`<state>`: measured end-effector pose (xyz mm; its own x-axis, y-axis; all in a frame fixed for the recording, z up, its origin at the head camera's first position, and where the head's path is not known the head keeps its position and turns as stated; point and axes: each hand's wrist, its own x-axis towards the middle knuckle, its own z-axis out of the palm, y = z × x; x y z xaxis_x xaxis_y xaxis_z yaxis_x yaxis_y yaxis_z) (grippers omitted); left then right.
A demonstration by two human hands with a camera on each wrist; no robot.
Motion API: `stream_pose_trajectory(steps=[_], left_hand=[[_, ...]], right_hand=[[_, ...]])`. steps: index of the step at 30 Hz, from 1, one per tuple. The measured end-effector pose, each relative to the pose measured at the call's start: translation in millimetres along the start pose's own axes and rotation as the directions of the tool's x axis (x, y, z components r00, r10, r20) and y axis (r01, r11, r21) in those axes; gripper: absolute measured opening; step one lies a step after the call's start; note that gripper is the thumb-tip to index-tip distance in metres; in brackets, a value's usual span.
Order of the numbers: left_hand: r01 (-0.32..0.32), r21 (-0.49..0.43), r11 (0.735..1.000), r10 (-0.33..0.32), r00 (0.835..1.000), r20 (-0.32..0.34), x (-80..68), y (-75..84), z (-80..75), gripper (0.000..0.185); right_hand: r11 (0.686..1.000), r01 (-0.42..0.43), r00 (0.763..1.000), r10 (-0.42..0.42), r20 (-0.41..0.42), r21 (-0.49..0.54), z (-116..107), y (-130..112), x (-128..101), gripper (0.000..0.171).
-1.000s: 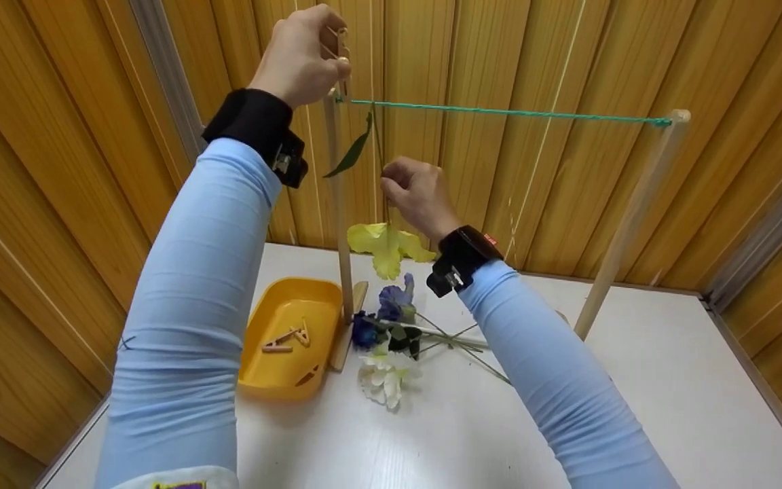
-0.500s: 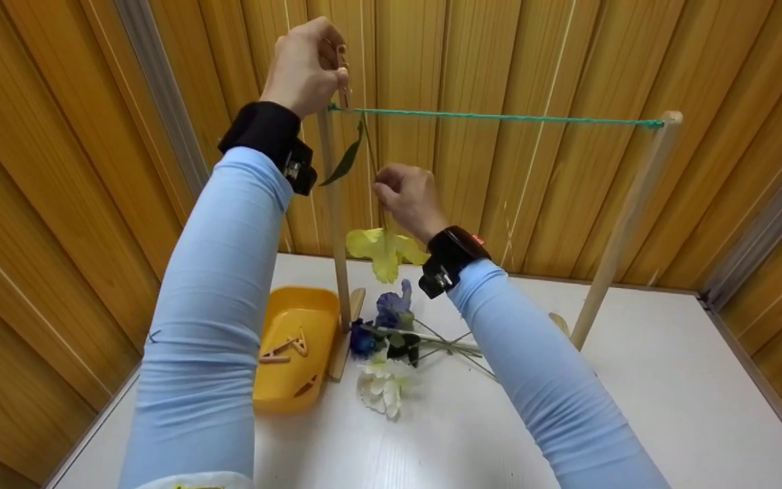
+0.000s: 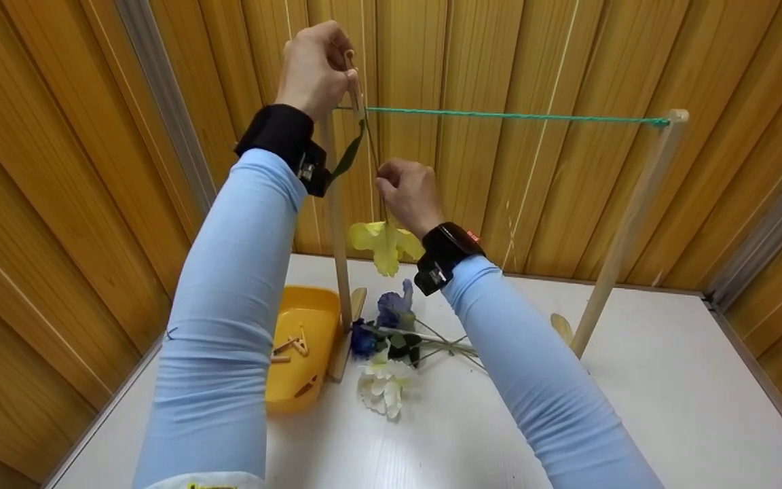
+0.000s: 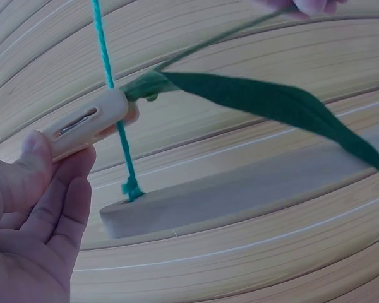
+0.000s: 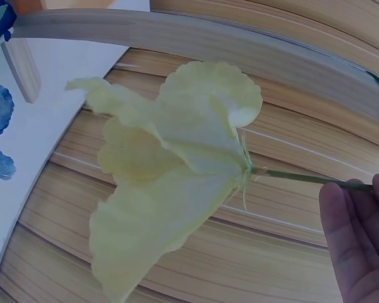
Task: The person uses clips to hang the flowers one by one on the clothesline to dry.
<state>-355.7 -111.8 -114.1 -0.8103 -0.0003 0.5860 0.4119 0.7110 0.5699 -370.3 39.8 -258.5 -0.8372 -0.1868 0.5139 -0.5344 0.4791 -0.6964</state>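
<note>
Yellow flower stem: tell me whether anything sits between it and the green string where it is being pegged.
Nothing visible does. The clothespin in the left hand already straddles the green string at the stem end.

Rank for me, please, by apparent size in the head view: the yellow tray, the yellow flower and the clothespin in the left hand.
1. yellow tray, though partly hidden by the sleeve.
2. yellow flower.
3. clothespin, held in the left hand, clearly smallest.

Head view: bright, even light, soft shadows on the desk, wall panels bow at the edges. Both wrist views dimmer with a bluish cast and strong fisheye curving; near fingers slightly soft.
</note>
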Motion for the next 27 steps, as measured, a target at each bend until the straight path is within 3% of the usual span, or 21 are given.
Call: stream_pose_trajectory(steps=[10, 16, 27], left_hand=[[0.041, -0.037, 0.998, -0.040, 0.999, 0.006, -0.3, -3.1, 7.3, 0.017], [0.059, -0.007, 0.998, -0.059, 0.998, 0.004, -1.0, -2.3, 8.1, 0.019], [0.115, 0.011, 0.993, -0.116, 0.992, 0.059, -2.8, 0.2, 6.3, 0.032]], right_hand=[[1.000, -0.002, 1.000, 0.002, -0.019, 0.001, 0.4, 1.7, 1.6, 0.012], [1.000, -0.013, 1.000, 0.014, -0.017, 0.007, 0.0, 1.0, 1.4, 0.012], [0.999, -0.037, 0.999, 0.037, -0.001, 0.007, -1.1, -0.8, 2.1, 0.012]])
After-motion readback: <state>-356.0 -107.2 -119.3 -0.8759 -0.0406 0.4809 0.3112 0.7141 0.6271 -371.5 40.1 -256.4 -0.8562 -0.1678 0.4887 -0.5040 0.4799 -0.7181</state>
